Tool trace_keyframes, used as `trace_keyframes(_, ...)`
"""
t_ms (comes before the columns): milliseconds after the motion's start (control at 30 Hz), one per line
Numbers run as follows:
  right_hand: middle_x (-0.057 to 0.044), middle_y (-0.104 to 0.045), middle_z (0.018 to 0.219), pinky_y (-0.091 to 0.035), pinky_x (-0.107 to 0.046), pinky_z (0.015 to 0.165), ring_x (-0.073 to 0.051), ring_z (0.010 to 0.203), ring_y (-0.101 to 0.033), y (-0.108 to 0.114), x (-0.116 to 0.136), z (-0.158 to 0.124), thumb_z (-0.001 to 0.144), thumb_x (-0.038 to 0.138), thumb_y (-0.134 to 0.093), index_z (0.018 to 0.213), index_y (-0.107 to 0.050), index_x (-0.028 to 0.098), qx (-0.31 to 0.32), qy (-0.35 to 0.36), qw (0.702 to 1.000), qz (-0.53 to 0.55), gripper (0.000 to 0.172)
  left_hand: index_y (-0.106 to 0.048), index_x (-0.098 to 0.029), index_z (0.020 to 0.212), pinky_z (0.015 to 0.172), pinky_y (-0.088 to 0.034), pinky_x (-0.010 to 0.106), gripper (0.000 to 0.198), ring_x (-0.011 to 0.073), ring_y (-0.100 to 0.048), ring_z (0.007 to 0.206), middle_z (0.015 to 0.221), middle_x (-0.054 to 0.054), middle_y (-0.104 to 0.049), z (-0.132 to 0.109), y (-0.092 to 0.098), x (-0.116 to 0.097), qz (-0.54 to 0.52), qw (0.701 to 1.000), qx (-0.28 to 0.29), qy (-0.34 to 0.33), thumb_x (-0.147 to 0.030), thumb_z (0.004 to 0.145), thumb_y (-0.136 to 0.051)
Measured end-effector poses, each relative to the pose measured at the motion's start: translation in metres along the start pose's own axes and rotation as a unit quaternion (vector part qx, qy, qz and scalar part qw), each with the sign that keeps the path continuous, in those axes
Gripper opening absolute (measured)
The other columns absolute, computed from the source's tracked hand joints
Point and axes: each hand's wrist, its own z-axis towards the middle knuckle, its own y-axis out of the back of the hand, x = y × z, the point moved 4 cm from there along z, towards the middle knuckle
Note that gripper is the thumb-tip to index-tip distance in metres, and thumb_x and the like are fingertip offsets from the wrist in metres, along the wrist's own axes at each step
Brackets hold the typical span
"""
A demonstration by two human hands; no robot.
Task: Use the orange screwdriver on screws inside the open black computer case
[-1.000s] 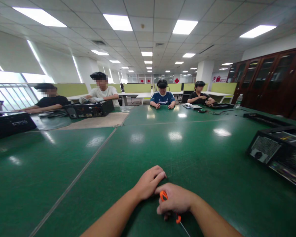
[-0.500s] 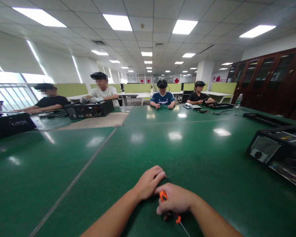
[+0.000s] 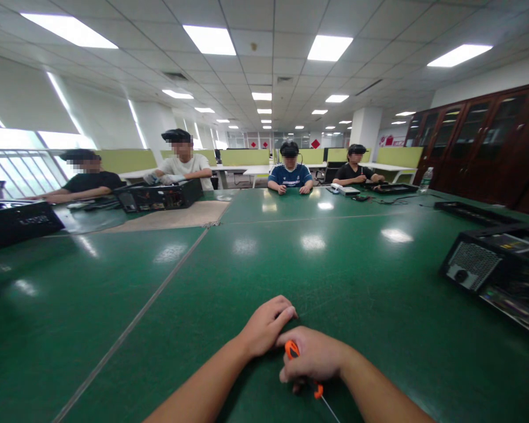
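Note:
My right hand (image 3: 320,355) is closed around a screwdriver with an orange and black handle (image 3: 292,350). Its thin metal shaft (image 3: 330,408) sticks out below the hand, towards the lower edge of the view. My left hand (image 3: 267,326) rests on the green tabletop (image 3: 194,329) just beyond and to the left, fingers curled loosely inward and seemingly holding nothing. The two hands touch near my right index finger. Most of the left fingertips are hidden from this side.
An opened computer case (image 3: 476,264) stands at the right. Several people sit across the table; one, in gloves, handles another computer case (image 3: 158,197). A black case (image 3: 17,223) lies at the left. A bottle (image 3: 427,178) stands far right.
My hands and the screwdriver have stayed still. A dark object has come in at the left edge. The far-right person's hands and the gloved person's hands have shifted slightly.

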Motion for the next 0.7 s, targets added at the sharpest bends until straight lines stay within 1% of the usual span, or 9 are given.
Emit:
trace_keyframes(67,0.005,-0.056,0.056,-0.049,-0.02,0.048,-0.011,0.049,-0.057,-0.0001,0.0001,0.0,0.065,0.019,-0.072,0.108,-0.069,0.017,0.001,-0.002,1.0,0.002,0.043,-0.072,-0.019,0.093,0.094,-0.043,0.031,0.048,0.0188,-0.059,0.099,0.101,0.006,-0.064,-0.0001,0.0002,0.0001,0.0,1.0,-0.002,0.001,-0.047,0.104,-0.034)
trace_keyframes(267,0.004,-0.058,0.059,-0.046,-0.018,0.046,-0.013,0.052,-0.059,-0.0014,0.0049,-0.0024,0.065,0.022,-0.071,0.109,-0.068,0.016,0.007,-0.011,1.0,-0.005,0.044,-0.072,-0.019,0.094,0.094,-0.043,0.03,0.048,0.0186,-0.059,0.099,0.102,0.006,-0.064,-0.0013,0.0004,0.0004,-0.001,1.0,-0.003,-0.001,-0.047,0.104,-0.035)
trace_keyframes(367,0.004,-0.058,0.059,-0.045,-0.017,0.047,-0.011,0.051,-0.058,-0.0017,0.0048,-0.0024,0.065,0.022,-0.072,0.108,-0.068,0.017,0.004,-0.011,1.0,-0.003,0.044,-0.072,-0.019,0.094,0.094,-0.043,0.031,0.047,0.0188,-0.059,0.099,0.101,0.006,-0.064,-0.0013,0.0003,-0.0003,0.002,1.0,-0.002,0.002,-0.047,0.104,-0.035)
trace_keyframes(600,0.006,-0.055,0.055,-0.05,-0.021,0.05,-0.011,0.048,-0.054,-0.0018,0.0008,-0.0003,0.064,0.018,-0.071,0.104,-0.069,0.017,-0.003,-0.007,1.0,0.015,0.04,-0.072,-0.019,0.094,0.095,-0.044,0.032,0.048,0.0193,-0.059,0.099,0.102,0.006,-0.064,0.0,0.001,-0.0025,0.008,1.0,0.0,0.005,-0.048,0.103,-0.034)
trace_keyframes(700,0.006,-0.055,0.054,-0.049,-0.02,0.049,-0.01,0.047,-0.053,-0.0015,0.0002,0.0002,0.064,0.017,-0.072,0.102,-0.069,0.016,-0.005,-0.003,1.0,0.019,0.039,-0.072,-0.019,0.094,0.094,-0.044,0.031,0.048,0.019,-0.059,0.099,0.102,0.006,-0.064,0.0,0.0011,-0.0023,0.007,1.0,-0.001,0.003,-0.048,0.104,-0.034)
